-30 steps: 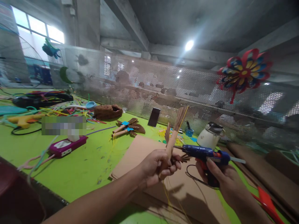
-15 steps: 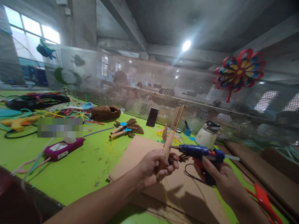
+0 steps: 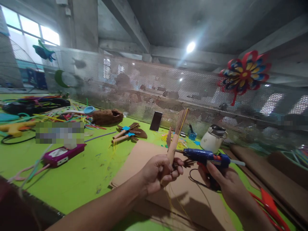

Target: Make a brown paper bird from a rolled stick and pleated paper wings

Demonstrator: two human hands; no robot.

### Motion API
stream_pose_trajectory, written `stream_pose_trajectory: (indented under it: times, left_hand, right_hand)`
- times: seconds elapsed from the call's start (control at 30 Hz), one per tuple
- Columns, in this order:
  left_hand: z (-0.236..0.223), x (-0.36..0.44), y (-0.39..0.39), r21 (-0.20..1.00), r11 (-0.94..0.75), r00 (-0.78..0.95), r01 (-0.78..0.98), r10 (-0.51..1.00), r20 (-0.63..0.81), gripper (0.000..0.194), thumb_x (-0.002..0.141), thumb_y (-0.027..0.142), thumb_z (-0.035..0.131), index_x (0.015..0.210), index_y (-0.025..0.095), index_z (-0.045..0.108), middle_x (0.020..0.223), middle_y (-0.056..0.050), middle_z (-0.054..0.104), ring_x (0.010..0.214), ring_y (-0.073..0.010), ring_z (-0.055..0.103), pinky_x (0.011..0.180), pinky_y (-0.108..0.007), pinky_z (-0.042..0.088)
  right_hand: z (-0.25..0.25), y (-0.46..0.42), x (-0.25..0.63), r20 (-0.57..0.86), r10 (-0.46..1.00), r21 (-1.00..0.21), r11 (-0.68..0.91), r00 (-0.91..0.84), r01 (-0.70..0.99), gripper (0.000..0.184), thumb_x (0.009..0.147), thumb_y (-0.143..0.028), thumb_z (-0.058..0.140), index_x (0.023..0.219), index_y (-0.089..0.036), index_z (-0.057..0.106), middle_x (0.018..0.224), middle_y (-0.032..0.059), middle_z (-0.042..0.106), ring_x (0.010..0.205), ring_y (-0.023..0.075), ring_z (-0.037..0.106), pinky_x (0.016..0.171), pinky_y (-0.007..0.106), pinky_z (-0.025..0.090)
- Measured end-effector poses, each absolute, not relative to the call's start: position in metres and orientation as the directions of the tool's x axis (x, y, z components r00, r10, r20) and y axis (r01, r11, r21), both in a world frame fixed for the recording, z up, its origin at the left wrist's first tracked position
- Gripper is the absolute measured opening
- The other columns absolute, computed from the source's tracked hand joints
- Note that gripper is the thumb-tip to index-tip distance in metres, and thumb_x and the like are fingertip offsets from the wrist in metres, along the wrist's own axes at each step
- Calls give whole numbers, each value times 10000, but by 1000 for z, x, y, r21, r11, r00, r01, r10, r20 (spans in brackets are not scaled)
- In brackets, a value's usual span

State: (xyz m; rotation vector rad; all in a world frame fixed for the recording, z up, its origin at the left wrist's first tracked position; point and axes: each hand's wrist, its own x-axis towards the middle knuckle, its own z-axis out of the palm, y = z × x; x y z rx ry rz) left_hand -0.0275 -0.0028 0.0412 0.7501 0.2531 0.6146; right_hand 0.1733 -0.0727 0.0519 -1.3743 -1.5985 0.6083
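My left hand [image 3: 161, 171] is closed around a rolled brown paper tube [image 3: 172, 150] with pleated paper fans at its top and sides, held upright. Yellow string hangs below it. In my right hand [image 3: 222, 178] is a blue hot glue gun [image 3: 205, 156], its nozzle touching or almost touching the tube's side. A white glue stick sticks out of the gun's back. Beneath both hands lie brown paper sheets [image 3: 134, 160]. Two similar paper-tube pieces [image 3: 125, 134] with pleated fans and blue paper bits lie farther back on the left.
On the green table [image 3: 89, 179], a purple power strip [image 3: 64, 155] and cords lie left. Behind are a brown pouch-like object [image 3: 107, 117], a phone [image 3: 156, 121] and a white jug [image 3: 211, 139]. Red-handled scissors [image 3: 271, 205] lie right. A perforated metal screen [image 3: 144, 86] borders the back.
The view has shifted very slightly. Both hands, the paper tube and the glue gun keep nearly the same position relative to each other.
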Motion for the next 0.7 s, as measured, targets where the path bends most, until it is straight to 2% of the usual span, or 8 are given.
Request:
stream_pose_trajectory:
  times: [0.2,0.37,0.43,0.57,0.7]
  left_hand:
    - [40,-27,-3,705,551,791,-446,612,22,311,484,71,431,745,39,599,662,-85,555,445,-38,378,322,-123,186]
    - [42,-28,-3,719,543,767,-434,642,-22,336,473,54,429,759,38,604,662,-79,552,454,-39,401,323,-116,177]
    - [42,-28,-3,729,520,753,-445,658,-10,336,473,56,433,760,41,608,660,-79,551,454,-41,403,327,-118,179]
    - [44,-27,-5,746,461,732,-482,680,53,321,479,66,434,743,42,614,644,-78,556,433,-38,381,326,-125,184]
    - [45,-27,-6,755,427,711,-499,699,75,306,488,62,427,733,48,610,634,-77,562,431,-37,374,331,-123,193]
  right_hand:
    - [53,-73,172,361,926,-848,277,110,452,488,813,-554,469,603,-134,602,489,30,518,458,124,435,438,239,310]
    - [52,-71,176,337,936,-881,277,98,385,450,818,-532,484,644,-134,602,570,48,561,508,140,492,481,251,378]
    - [51,-68,178,338,932,-881,265,130,391,448,815,-545,478,673,-139,604,544,33,539,511,143,486,466,245,362]
    - [44,-57,186,342,891,-878,190,299,438,480,802,-588,465,719,-141,617,515,6,521,453,112,438,417,221,308]
    - [24,-34,203,381,840,-838,137,386,528,485,800,-580,471,762,-128,641,573,34,583,515,144,511,489,243,387]
